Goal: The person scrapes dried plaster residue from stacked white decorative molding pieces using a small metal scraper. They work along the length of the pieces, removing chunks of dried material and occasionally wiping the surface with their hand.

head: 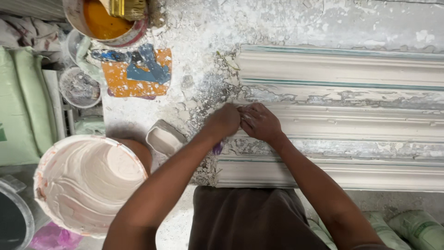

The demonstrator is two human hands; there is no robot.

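Plaster cornice moulding [342, 121] spans frame right on the dusty desk [199, 28]. Left hand [224, 121] and right hand [260, 122], both curled, press together at its left end; contents hidden. White bucket [88, 183] lower left.

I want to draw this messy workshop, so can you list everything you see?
plaster mouldings: three, white, side by side on the table, right
big bucket: one, white plaster inside, lower left
small scoop cup: one, grey, beside the bucket
orange pot: one, with a brush, top left
orange mat: one, blue tool on it
clear tub: one, left of the mat
green sacks: left edge
left hand and right hand: together on the middle moulding's end
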